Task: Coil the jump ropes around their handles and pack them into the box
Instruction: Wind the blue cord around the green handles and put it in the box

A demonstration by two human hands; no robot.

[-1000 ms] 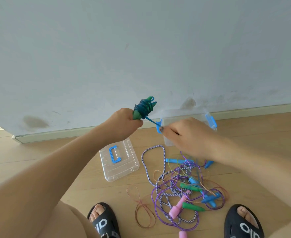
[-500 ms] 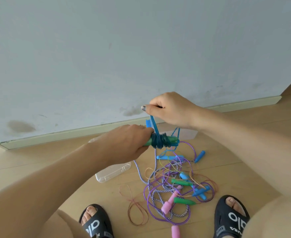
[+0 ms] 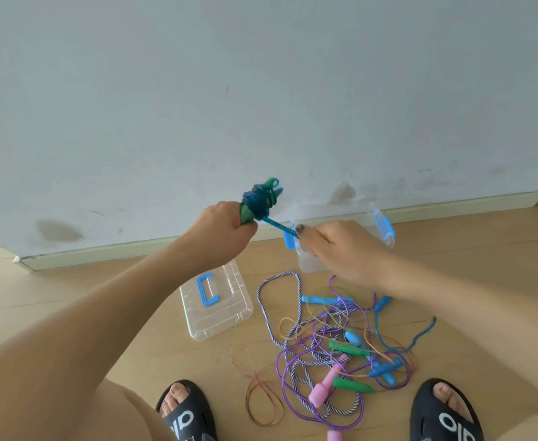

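The lower ends of the green handles (image 3: 255,205) are hidden inside the left hand (image 3: 226,230), and the blue rope (image 3: 277,225) vanishes into the right hand (image 3: 341,249). That hand and forearm cover most of the clear box (image 3: 385,227), so its inside cannot be seen. A pink handle (image 3: 334,436) and both black sandals (image 3: 188,415) are cut off by the bottom edge. In the rope tangle (image 3: 331,351), which cord joins which handle cannot be told.
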